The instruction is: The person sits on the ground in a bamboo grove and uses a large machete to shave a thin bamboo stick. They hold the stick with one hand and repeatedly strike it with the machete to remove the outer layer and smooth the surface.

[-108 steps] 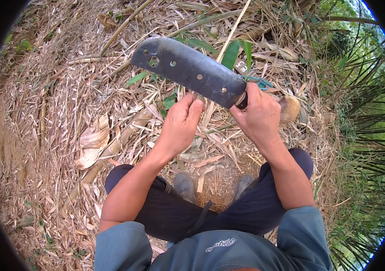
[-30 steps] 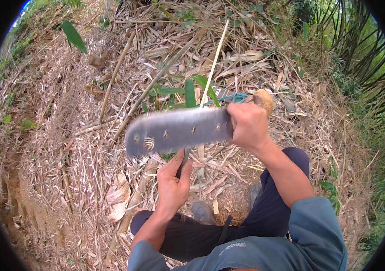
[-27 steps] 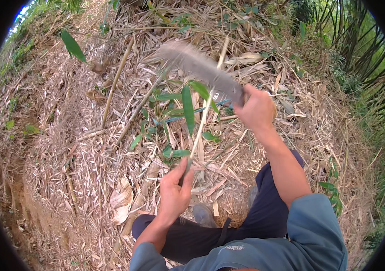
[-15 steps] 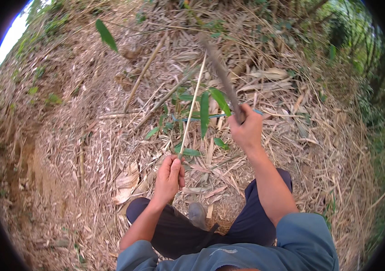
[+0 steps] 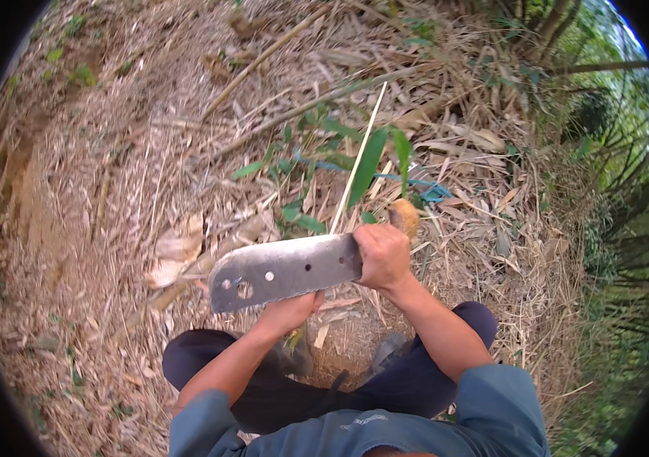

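My right hand [image 5: 382,255] is closed round the handle of a broad chopping knife [image 5: 286,268], whose rounded wooden butt [image 5: 404,216] sticks out past the fist. The dark, flat blade, pierced with several round holes, lies across in front of my left hand [image 5: 292,311]. Most of the left fingers are hidden behind the blade. A thin, pale, peeled-looking stick [image 5: 358,158] rises from behind the blade, in line with that hand, and slants away up to the right. Where the blade meets the stick cannot be made out.
Dry leaves and bamboo husks [image 5: 469,141] cover the sloping ground. A green leafy sprig [image 5: 370,164] and a blue strap [image 5: 427,186] lie ahead. Long poles [image 5: 324,103] cross the litter further off. An earth bank drops at left; thicket [image 5: 621,228] stands at right.
The knife, raised and blurred before, has come down and turned flat across the left hand. My right hand has moved nearer the left. The view has shifted toward the right.
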Tool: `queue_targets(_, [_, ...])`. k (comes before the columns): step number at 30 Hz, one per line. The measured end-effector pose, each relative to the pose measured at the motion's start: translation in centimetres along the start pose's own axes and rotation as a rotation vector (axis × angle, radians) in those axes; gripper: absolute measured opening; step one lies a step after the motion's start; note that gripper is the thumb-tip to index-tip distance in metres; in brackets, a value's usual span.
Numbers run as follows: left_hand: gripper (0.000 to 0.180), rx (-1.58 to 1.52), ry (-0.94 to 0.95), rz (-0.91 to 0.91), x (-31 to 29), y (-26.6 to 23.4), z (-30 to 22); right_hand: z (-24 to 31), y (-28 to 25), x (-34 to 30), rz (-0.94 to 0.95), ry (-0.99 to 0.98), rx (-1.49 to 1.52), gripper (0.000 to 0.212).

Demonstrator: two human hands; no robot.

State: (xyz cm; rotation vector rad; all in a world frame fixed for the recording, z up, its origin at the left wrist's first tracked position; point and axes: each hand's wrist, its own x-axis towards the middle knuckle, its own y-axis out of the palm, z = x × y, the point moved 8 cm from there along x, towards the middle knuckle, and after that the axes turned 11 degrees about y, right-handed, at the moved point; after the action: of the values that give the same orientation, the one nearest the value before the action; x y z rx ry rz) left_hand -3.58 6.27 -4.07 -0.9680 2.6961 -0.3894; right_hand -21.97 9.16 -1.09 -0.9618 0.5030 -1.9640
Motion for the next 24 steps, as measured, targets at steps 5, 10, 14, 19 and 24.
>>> queue_targets(5, [0.025, -0.345, -0.118, -0.136, -1.9, 1.8, -1.9, -2.6, 0.9, -0.8, 0.004, 0.264, -0.046, 0.027])
queue_targets(10, [0.026, 0.185, 0.039, -0.075, -4.7, -0.1, 1.2, 2.5, 3.1, -2.8, 0.072, -0.069, 0.077, 0.021])
queue_targets(14, [0.028, 0.121, -0.04, -0.115, -4.4, -1.1, 0.4, 0.9, 3.9, -2.2, 0.159, 0.068, -0.003, 0.019])
queue_targets(19, [0.029, -0.164, -0.095, -0.162, -4.5, -0.5, -1.1, -2.5, 3.5, -1.3, 0.086, 0.198, -0.134, 0.024])
queue_targets(24, [0.044, -0.146, -0.11, -0.056, -5.2, 0.3, 0.0, -3.6, 2.6, -2.2, 0.101, 0.212, -0.091, 0.027])
